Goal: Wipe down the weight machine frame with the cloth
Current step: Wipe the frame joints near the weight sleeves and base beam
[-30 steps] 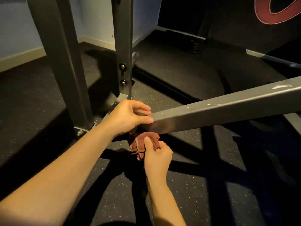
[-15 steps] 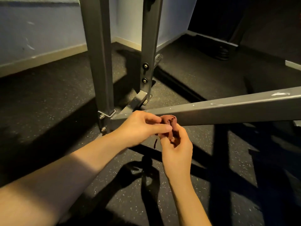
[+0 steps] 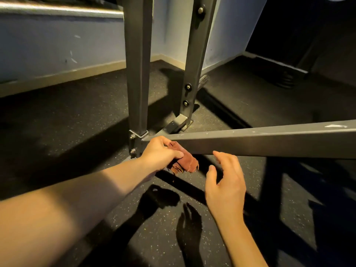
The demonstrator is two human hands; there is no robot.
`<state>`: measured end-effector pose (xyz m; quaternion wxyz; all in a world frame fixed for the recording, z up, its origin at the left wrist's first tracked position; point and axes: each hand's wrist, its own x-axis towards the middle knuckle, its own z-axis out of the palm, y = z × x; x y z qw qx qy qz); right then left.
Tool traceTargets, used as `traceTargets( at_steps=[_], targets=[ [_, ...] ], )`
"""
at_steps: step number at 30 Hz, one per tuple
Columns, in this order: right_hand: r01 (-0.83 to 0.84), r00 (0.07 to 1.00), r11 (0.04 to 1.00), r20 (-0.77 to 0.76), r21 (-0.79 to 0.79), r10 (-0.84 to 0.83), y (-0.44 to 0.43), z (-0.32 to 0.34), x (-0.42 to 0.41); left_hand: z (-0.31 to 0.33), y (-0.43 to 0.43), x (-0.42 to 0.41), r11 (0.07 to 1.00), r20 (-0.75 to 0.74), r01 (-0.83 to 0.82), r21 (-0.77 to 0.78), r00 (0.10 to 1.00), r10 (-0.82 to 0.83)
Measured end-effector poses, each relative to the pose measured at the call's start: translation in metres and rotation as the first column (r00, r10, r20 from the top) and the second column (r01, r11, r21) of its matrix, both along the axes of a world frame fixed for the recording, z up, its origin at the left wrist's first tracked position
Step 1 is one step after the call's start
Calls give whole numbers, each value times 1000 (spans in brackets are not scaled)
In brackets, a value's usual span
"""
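A grey steel beam (image 3: 260,140) of the weight machine frame slopes from the right edge down to a bolted joint at the base of an upright post (image 3: 135,74). My left hand (image 3: 160,152) grips a small reddish-brown cloth (image 3: 185,160) against the low end of that beam. The cloth's frayed end hangs below the beam. My right hand (image 3: 224,182) hovers just right of the cloth, under the beam, fingers spread and holding nothing.
A second upright post (image 3: 194,60) with bolts stands behind the first, on a foot plate. Dark speckled rubber flooring (image 3: 77,122) lies all around. A pale wall with a skirting board (image 3: 57,49) runs along the back left. A metal bar (image 3: 57,9) crosses the top left.
The cloth has passed from my right hand to my left hand. My right hand has let go and drawn back to the right, open. The view has tilted upward.
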<state>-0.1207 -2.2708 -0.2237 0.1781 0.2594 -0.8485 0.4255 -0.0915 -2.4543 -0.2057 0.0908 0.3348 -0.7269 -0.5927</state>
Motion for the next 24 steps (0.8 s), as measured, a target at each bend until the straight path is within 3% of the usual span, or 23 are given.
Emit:
traceTargets(
  at_steps=[2, 4, 7, 12, 16, 20, 22, 24],
  targets=[
    [49, 984, 993, -178, 108, -30, 3, -3, -8, -6, 9, -9, 995, -129, -64, 82, 989, 75],
    [114, 966, 970, -251, 216, -58, 4, -9, -15, -13, 28, -19, 969, -260, -149, 198, 945, 199],
    [161, 947, 935, -316, 315, -57, -2, -14, -23, -33, 58, -34, 929, -342, -301, 215, 868, 360],
    [152, 942, 912, -335, 381, -17, -6, -17, -26, -57, 56, -46, 885, -324, -425, 191, 824, 465],
    [116, 951, 892, -308, 437, 28, 8, -25, -26, -83, 16, -46, 885, -255, -460, 76, 849, 463],
    [97, 963, 894, -268, 438, 27, 10, -24, -24, -91, -4, -41, 797, -112, -572, 197, 794, 597],
    [96, 967, 899, -253, 427, 17, 9, -22, -22, -82, 17, -40, 834, -189, -501, 230, 818, 543],
    [93, 969, 899, -245, 429, 16, 9, -22, -22, -74, 45, -41, 896, -273, -416, 152, 854, 443]
  ],
)
